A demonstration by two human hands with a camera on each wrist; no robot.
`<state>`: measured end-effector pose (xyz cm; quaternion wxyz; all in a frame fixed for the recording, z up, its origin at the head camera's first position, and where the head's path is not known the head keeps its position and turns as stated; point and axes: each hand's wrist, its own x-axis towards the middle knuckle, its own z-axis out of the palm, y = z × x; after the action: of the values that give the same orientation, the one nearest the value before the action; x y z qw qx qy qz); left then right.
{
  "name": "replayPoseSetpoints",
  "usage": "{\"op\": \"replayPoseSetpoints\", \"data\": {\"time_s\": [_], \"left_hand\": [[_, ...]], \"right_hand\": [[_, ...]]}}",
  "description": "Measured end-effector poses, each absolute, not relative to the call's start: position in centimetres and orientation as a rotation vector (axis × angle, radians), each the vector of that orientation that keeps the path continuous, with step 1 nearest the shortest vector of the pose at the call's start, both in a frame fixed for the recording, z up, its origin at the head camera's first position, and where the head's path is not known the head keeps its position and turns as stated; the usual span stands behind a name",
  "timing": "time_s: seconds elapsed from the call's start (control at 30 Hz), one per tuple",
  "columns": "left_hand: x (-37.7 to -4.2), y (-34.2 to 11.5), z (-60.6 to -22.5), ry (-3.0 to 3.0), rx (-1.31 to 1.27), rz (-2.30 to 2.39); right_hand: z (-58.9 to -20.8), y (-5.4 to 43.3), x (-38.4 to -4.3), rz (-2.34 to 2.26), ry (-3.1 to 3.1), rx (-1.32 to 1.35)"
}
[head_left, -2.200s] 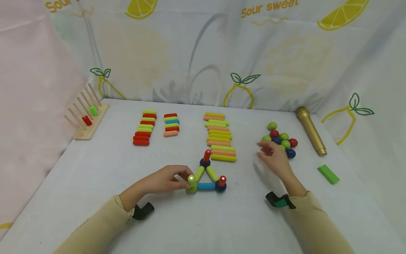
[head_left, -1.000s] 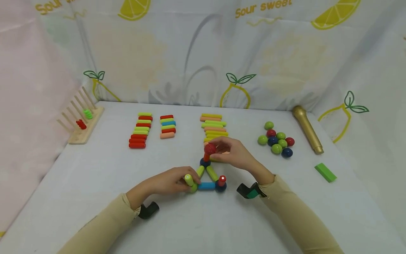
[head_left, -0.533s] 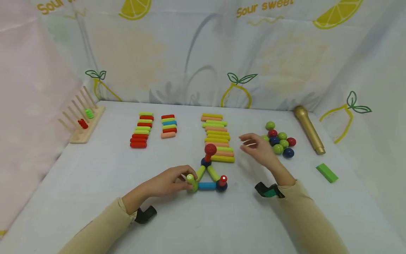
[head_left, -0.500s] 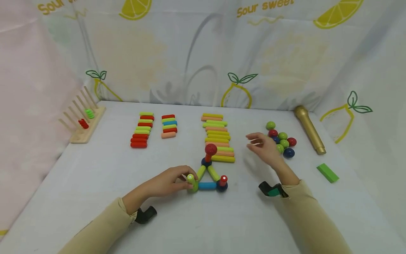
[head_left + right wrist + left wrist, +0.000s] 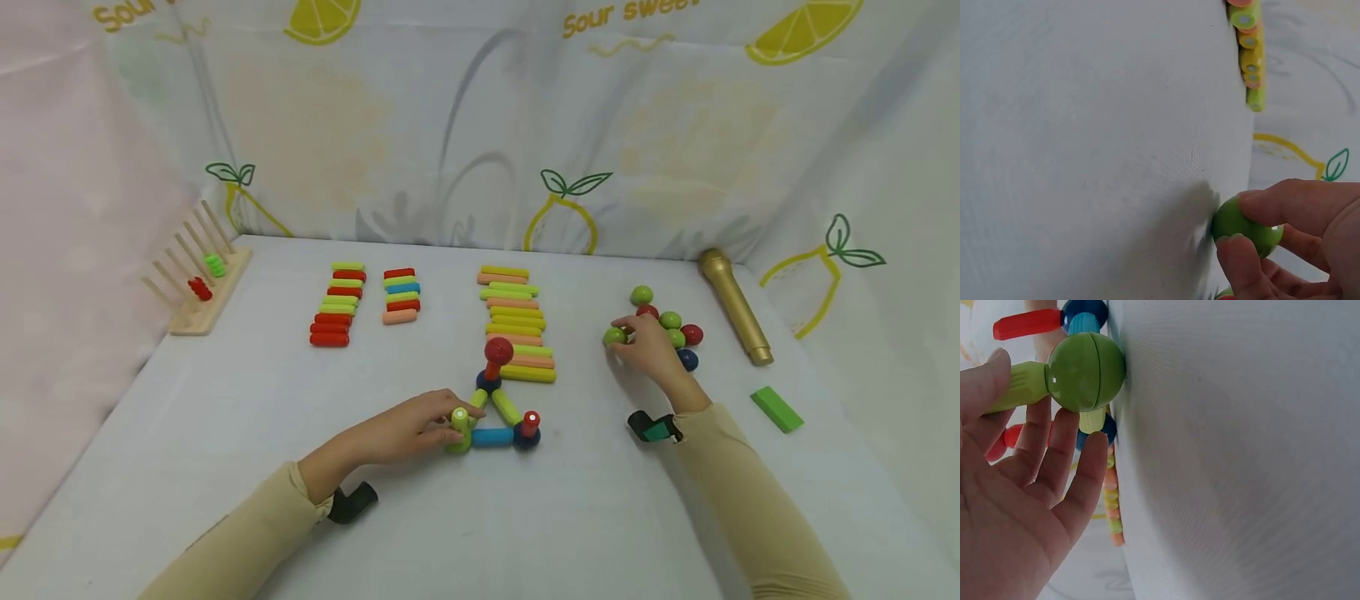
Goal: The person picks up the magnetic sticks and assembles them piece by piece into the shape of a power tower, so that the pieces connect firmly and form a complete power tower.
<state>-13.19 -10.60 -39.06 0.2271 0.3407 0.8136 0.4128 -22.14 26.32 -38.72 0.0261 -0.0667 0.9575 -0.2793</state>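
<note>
My left hand point(image 5: 401, 429) pinches the upright yellow-green stick point(image 5: 1025, 384) between thumb and fingers. It stands in a green ball point(image 5: 1082, 372), one corner of a triangle on the table. A blue stick point(image 5: 492, 437) and two yellow-green sticks form its sides. The right corner is a navy ball point(image 5: 527, 437) with an upright red stick point(image 5: 530, 422). At the far corner, another red stick point(image 5: 492, 372) carries a red ball point(image 5: 498, 351) on top. Over at the ball cluster, my right hand point(image 5: 651, 346) grips a loose green ball point(image 5: 1232, 220) with thumb and fingers, close to the tabletop.
Several green, red and navy balls point(image 5: 692, 334) lie around my right hand. Rows of coloured sticks point(image 5: 517, 322) lie behind the triangle and further left. A gold microphone point(image 5: 735, 304) and green block point(image 5: 777, 409) are at right, a wooden peg rack point(image 5: 213, 296) at left.
My right hand set the red ball on the far red stick, let go, moved back right and took hold of a green ball. The left hand stays at the triangle's left corner.
</note>
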Motion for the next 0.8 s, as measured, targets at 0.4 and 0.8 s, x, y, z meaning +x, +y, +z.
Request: {"op": "replayPoseSetpoints", "data": {"time_s": [0.4, 0.8], "left_hand": [[-13.1, -10.5, -38.7, 2.264, 0.808, 1.245], [-13.1, -10.5, -38.8, 2.234, 0.805, 1.296]], "right_hand": [[-36.7, 20.5, -15.3, -1.508, 2.285, -1.130], [-37.2, 23.3, -16.5, -1.433, 2.643, -0.994]]}}
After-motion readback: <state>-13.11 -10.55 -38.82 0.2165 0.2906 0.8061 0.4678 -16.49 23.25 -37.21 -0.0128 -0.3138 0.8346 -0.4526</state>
